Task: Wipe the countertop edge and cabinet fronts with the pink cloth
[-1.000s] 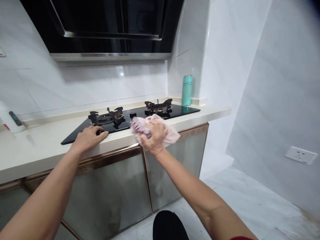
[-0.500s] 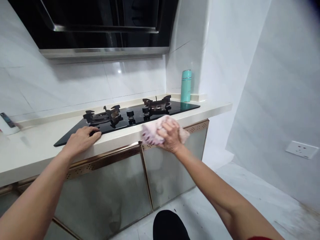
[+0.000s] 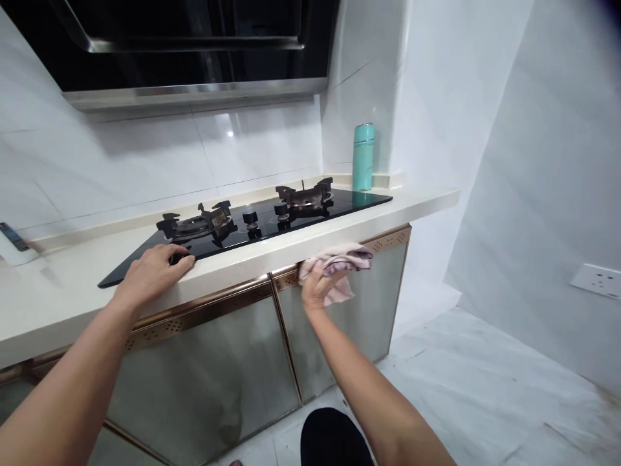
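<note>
My right hand [image 3: 316, 286] is closed on a pale pink cloth [image 3: 347, 256]. It presses the cloth to the perforated bronze rail [image 3: 388, 242] at the top of the right cabinet door, just below the counter edge. Part of the cloth hangs loose beneath the hand. My left hand [image 3: 154, 272] rests on the front edge of the white counter [image 3: 233, 266], at the left front of the black gas cooktop [image 3: 218, 249]. Its thumb and fingers are apart, with nothing held; the fingertips touch the cooktop's glass.
A turquoise bottle [image 3: 363, 158] stands behind the cooktop's right end. Overhead hangs a black range hood [image 3: 194, 71]. A white container [image 3: 17, 249] with a dark label is at far left. Frosted cabinet doors [image 3: 194, 382] lie below the counter; a wall socket [image 3: 599, 279] is at right.
My right hand has moved down with the cloth, from the counter's front edge to the cabinet rail, and its wrist has turned. My left hand keeps its place on the counter.
</note>
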A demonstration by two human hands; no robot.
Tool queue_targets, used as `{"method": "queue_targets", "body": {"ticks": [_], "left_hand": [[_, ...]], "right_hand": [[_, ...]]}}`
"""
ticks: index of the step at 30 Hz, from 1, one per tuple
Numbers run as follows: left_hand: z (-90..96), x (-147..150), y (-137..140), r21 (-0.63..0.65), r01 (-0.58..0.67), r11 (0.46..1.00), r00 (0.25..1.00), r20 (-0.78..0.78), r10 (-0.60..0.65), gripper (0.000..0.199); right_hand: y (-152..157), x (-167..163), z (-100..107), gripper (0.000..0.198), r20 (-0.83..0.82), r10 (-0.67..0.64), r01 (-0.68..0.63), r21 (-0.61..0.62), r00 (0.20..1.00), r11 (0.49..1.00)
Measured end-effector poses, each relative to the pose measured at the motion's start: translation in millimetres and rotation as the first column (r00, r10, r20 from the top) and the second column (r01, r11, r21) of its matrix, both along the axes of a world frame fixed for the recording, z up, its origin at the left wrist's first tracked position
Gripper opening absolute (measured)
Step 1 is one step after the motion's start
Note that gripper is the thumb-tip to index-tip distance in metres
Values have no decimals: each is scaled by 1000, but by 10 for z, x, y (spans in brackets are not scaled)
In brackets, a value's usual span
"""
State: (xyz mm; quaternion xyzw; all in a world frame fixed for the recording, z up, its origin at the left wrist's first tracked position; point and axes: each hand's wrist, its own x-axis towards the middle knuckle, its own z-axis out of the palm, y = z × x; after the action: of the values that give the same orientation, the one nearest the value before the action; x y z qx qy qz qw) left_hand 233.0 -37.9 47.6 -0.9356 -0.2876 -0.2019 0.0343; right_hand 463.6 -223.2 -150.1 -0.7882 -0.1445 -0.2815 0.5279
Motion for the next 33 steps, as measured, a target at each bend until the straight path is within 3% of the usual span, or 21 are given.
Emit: {"method": "queue_targets", "body": {"ticks": [3,5,6,8,11,12,14,16,18,21,24,26,28,30,33], "left_hand": [[-2,-6,-24,15,17,1000,1000,12,-17,56],[2,-8,-48,5,17,1000,1000,20,-17,54],[6,-8,-60,-6,13,1000,1000,22,-13,54],[17,-10,-83,-27,-1,1000,1000,22,2,55],[32,-19,-103,-42,-22,999,1000,20,22,56],[36,-24,-106,-46,-30,998,999,19,31,56],[44,-31,-106,-52,-43,998,999,18,44,57],[50,-32,-103,-53,-40,998,999,11,40,60],[54,-21,-99,-48,-31,998,999,6,31,61],[55,9,-93,-40,-47,998,999,6,47,63],[49,27,-78,-39,-58,998,998,12,58,64],[41,25,-60,-45,-58,997,998,22,59,63],[34,18,-38,-47,-60,997,998,33,62,60],[32,15,-15,-48,-72,996,997,38,74,59],[35,25,16,-56,-88,995,995,39,90,61]], "right_hand": [[377,-494,-252,62,-32,44,-45,-16,998,999],[486,-745,-363,66,51,183,-174,-149,982,973],[500,-828,-391,66,115,294,-258,-254,949,932],[466,-897,-381,57,242,572,-407,-497,784,767],[318,-779,-238,42,310,867,-469,-744,389,476],[252,-694,-179,41,302,904,-467,-780,302,417],[96,-479,-88,42,278,921,-477,-792,273,381],[-95,-224,-69,45,258,888,-484,-763,380,429],[-326,55,-130,50,244,817,-459,-727,522,511],[-719,501,-310,55,252,623,-358,-636,741,683],[-1067,948,-499,62,335,321,-169,-411,886,896],[-1211,1202,-610,62,362,128,-55,-205,924,977],[-1261,1373,-716,60,255,-59,62,-2,965,998],[-1215,1428,-834,60,52,-210,202,133,976,970],[-1001,1263,-1068,63,-163,-299,326,178,940,928]]}}
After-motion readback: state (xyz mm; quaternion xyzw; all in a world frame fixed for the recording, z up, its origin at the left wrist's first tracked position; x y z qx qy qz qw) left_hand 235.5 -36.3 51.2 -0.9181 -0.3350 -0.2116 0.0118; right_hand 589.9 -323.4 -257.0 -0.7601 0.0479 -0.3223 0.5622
